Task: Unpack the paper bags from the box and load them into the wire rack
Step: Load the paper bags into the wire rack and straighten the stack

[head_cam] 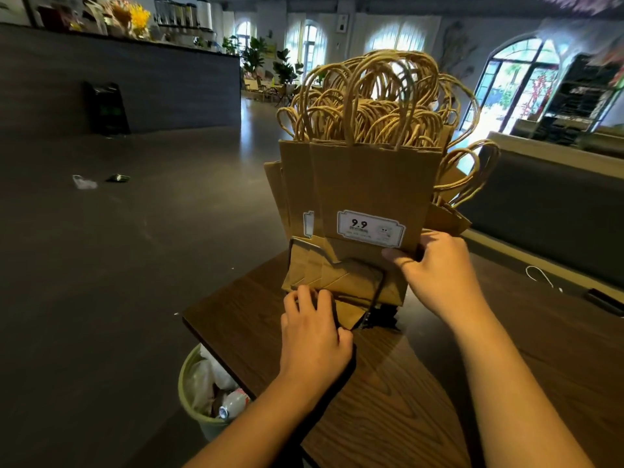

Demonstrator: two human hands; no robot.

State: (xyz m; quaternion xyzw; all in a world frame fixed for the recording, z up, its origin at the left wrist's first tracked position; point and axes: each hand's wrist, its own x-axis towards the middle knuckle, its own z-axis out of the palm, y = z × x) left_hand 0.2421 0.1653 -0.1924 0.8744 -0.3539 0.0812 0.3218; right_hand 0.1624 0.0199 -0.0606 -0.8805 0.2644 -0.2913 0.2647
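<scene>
While the right hand (439, 265) pinches the paper bags (368, 187) at centre frame, the left hand (312, 332) curls on the one wire rack (374, 295), the bags too many to count.

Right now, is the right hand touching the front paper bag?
Touching. The head view shows the right hand with its thumb pressed on the front paper bag, below the label.

Matt brown paper bags (374, 184), wood-grain table (405, 383), black wire rack (376, 292)

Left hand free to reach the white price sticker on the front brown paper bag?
Probably yes: the left hand rests at the black wire rack, just below the white price sticker, nothing covering it.
</scene>
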